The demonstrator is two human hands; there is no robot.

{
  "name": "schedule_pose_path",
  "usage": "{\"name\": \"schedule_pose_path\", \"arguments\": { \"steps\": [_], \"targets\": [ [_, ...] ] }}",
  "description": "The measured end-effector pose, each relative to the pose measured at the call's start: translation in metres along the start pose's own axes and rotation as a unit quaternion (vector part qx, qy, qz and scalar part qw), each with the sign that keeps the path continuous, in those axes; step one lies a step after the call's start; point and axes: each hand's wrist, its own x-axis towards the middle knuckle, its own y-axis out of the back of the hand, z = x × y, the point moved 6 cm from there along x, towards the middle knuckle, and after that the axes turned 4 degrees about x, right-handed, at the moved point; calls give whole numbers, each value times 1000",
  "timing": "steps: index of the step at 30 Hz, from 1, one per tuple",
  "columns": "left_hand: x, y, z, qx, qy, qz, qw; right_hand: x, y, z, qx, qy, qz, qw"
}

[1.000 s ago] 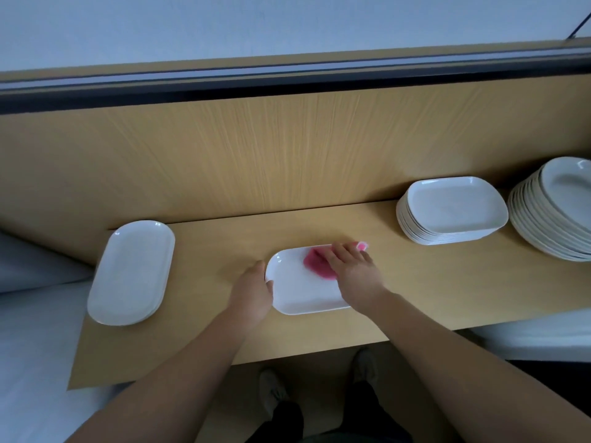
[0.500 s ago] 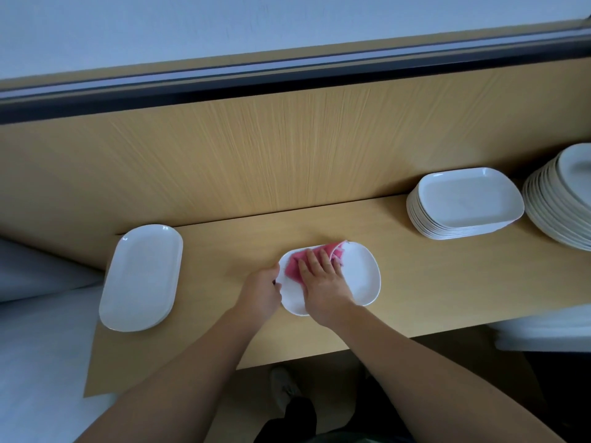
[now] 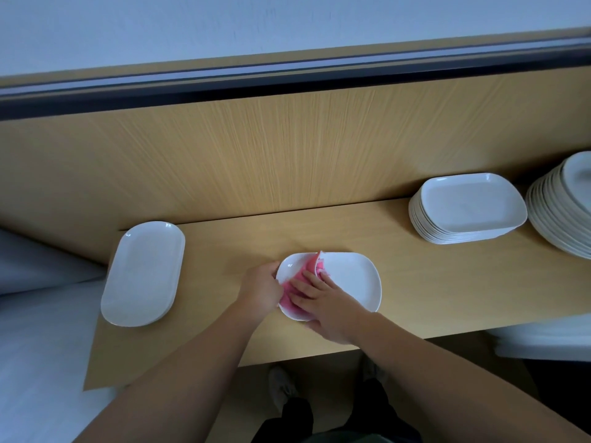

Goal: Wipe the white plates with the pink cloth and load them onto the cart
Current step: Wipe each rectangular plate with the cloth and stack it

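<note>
Head view: the plate point(image 3: 351, 279) being wiped lies flat on the wooden counter point(image 3: 431, 292), near its front edge and about mid-width. The pink cloth point(image 3: 307, 266) covers the plate's left part, with its far corner folded up. A pale patch on that corner is too blurred to read.

Left hand point(image 3: 260, 287): fingers curled onto the plate's left rim, gripping it. Right hand point(image 3: 329, 306): fingers straight and slightly apart, pressing flat on the cloth; its palm overhangs the plate's near rim.

Around:
- Short stack of oval plates point(image 3: 144, 271) at the counter's left end, well apart from the hands.
- Stack of rectangular plates point(image 3: 470, 206) far right, against the wood back panel point(image 3: 287, 155).
- Taller round plate stack point(image 3: 563, 215) just beside the rectangular one, cut off by the frame edge.
- Dark rail point(image 3: 287, 81) runs along the top of the panel.
- White surface point(image 3: 38, 346) sits lower on the left.
- Shoe point(image 3: 281, 383) visible below the counter edge.

Both forearms cross the counter's near edge and hide part of it.
</note>
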Motion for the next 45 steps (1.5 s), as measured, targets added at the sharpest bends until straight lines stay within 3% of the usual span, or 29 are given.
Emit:
{"name": "schedule_pose_path", "arguments": {
  "steps": [5, 10, 13, 15, 17, 19, 22, 31, 35, 41, 45],
  "targets": [
    [10, 0, -10, 59, 5, 20, 998, -19, 1, 7, 4, 48, -11, 999],
    [4, -1, -1, 136, -18, 22, 990, -38, 6, 22, 29, 37, -36, 998],
    [0, -5, 8, 293, -128, 42, 947, -32, 11, 18, 17, 43, -62, 997],
    [-5, -14, 14, 334, -255, 30, 907, -29, 15, 15, 18, 42, -53, 998],
    [-7, -24, 14, 386, -323, 9, 864, -30, 15, 11, 10, 37, -39, 999],
    [-11, -32, 11, 424, -292, -71, 855, -30, 15, 10, 0, 23, -33, 999],
    [-10, -34, 6, 464, -265, -85, 841, -27, 15, 5, 11, 11, -1, 1000],
    [-16, -30, 13, 433, -334, -19, 837, -21, -2, 4, 16, -131, -18, 991],
    [-10, -37, -3, 483, -256, -95, 832, -28, -11, 15, -13, -90, -33, 995],
    [-5, -37, -9, 500, -254, -81, 824, -66, -3, 39, -28, -91, -30, 995],
    [-5, -39, -11, 516, -241, -99, 816, -86, -3, 54, -62, -124, -78, 987]
  ]
}}
